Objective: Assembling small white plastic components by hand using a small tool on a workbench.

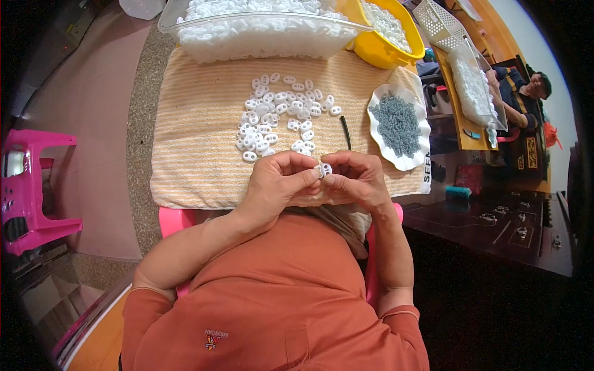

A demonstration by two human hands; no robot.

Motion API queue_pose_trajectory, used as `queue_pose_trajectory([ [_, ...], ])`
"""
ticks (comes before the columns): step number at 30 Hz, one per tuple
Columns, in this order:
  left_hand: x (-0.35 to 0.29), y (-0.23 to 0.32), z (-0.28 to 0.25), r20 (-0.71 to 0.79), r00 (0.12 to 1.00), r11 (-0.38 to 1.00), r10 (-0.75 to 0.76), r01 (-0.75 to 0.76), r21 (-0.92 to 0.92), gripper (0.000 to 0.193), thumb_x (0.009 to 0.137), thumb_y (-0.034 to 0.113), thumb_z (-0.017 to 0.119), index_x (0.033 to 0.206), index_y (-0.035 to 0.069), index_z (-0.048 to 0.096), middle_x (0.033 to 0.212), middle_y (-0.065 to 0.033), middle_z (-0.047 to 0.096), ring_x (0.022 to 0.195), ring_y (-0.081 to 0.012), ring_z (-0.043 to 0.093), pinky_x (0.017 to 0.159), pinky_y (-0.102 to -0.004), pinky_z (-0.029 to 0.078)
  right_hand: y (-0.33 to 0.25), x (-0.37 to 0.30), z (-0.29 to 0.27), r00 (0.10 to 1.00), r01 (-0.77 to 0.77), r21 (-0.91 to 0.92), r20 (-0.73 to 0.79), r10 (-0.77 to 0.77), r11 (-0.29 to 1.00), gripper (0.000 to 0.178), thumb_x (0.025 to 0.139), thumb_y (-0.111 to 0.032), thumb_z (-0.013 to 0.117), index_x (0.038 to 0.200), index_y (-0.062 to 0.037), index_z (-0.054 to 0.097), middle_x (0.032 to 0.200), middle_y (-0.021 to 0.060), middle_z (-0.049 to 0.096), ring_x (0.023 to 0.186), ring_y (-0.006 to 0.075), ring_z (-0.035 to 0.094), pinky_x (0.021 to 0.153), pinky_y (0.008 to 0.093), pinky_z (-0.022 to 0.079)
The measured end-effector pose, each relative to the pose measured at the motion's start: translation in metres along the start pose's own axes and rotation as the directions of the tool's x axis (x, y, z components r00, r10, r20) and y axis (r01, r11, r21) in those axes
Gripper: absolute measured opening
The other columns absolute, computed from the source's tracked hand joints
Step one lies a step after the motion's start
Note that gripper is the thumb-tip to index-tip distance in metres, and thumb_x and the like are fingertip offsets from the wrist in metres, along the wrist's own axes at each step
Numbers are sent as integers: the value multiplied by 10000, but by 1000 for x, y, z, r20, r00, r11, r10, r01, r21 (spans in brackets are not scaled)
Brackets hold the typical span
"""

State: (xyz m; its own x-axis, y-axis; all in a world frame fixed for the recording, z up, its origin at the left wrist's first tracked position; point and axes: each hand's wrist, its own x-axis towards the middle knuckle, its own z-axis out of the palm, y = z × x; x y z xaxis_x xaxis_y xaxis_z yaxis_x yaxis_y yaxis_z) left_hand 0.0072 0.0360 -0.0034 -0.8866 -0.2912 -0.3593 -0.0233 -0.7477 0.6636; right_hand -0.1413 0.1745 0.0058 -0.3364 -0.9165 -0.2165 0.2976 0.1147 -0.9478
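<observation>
White, two-holed, one piece (pixel 326 169) is pinched by both hands (pixel 275 182) (pixel 359 179) near similar pieces (pixel 268 117) on striped cloth (pixel 198 123).

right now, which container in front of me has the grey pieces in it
The white, wavy-rimmed dish on the right of the towel: it alone holds grey pieces, while the clear bin and yellow basin hold white pieces.

Striped towel (pixel 198 123): white pieces (pixel 282 108), black rod (pixel 346 133), dish (pixel 405 162), clear bin (pixel 266 43).
</observation>
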Motion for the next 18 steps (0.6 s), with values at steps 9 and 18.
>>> queue_pose_trajectory([
  [9,-1,3,2,-13,999,999,-41,41,9,148,871,65,680,981,-15,622,807,-66,662,710,-112,643,667,-226,554,-9,-3,8,998,-52,82,-21,54,995,300,853,33,662,1146,58,602,975,125,690,863,166,675,742,279,564],
  [18,-1,2,1,-17,998,998,-53,53,24,150,865,78,692,967,-8,622,804,-70,666,696,-117,652,658,-236,571,-10,-4,11,999,-42,120,-16,45,992,299,848,41,662,1142,56,606,974,132,690,857,168,678,724,274,566],
])
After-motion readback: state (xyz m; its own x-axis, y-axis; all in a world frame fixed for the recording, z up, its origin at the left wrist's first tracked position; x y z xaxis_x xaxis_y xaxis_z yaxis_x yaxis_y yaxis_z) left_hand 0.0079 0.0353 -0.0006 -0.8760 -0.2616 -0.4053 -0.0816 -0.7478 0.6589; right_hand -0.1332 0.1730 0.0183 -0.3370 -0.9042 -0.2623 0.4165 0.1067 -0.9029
